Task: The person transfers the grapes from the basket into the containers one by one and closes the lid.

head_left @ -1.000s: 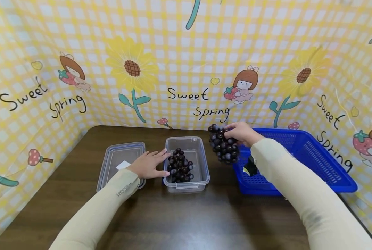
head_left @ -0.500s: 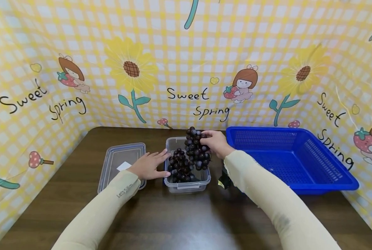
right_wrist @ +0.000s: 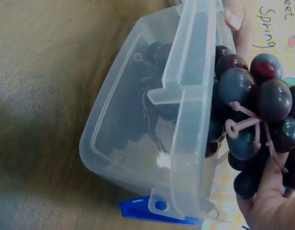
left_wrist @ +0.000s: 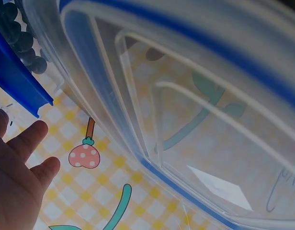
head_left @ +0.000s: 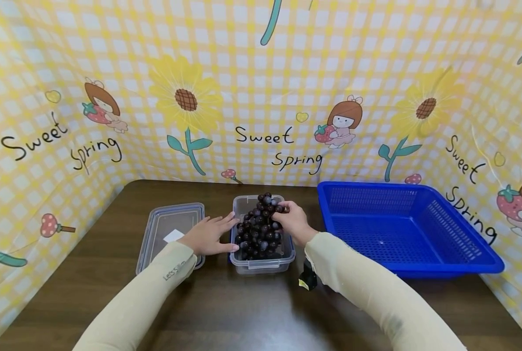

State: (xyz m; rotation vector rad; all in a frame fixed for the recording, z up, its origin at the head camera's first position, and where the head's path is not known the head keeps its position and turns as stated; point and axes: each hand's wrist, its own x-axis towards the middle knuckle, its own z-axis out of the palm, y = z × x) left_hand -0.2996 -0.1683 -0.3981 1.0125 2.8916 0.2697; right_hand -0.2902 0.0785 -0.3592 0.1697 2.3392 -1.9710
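Right hand [head_left: 293, 222] pinches a bunch of dark grapes [head_left: 266, 207] with thumb and fingers curled against its side, holding it over a clear container [head_left: 261, 268]. More grapes [head_left: 248, 241] lie in the container to the left of that hand, and the two clusters run together, so where one ends and the other begins is hard to make out from above. Pale stems [right_wrist: 241, 125] show among the held berries just beside the fingers in the right wrist view, and a blue clasp [right_wrist: 147, 211] juts from the container's side. Across the container from the right hand, the left hand [head_left: 210, 236] is spread, palm down, fingertips and thumb at the rim. Left of the left hand lies a clear lid [head_left: 168, 219] with a blue seal round its edge and a white label [head_left: 173, 236], partly hidden behind that hand and its wrist. Close under the right wrist is a small black object [head_left: 309, 275] with a yellow patch [head_left: 303, 284]. To the right of the right hand stands a blue perforated basket [head_left: 396, 229], its near edge partly behind the right sleeve [head_left: 366, 287]. Brown table [head_left: 239, 312] spreads beneath both hands, and beyond them rises a yellow checked cloth [head_left: 261, 87] printed with sunflowers [head_left: 186, 100] and the words Sweet Spring
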